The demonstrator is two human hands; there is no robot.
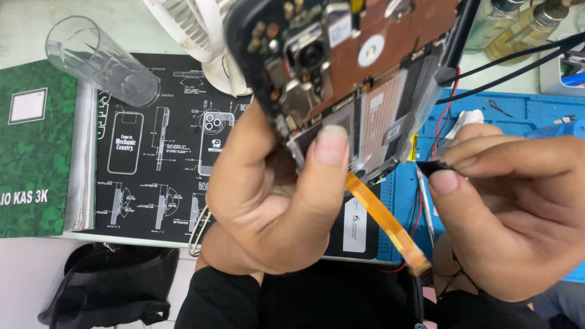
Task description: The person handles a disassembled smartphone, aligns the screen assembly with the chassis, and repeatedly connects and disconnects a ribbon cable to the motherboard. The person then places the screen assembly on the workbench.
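My left hand grips an opened phone with its back cover off, held up close to the camera. Its copper-coloured board, camera module and metal shields are exposed, and my thumb presses on the lower part of the board. An orange flex ribbon hangs down from the phone. My right hand pinches a small black piece between thumb and forefinger, just right of the phone's lower edge.
A black work mat with white phone drawings lies on the table, a clear drinking glass on its side upon it. A green book lies left. A blue mat, cables, bottles, a white fan and a black bag surround.
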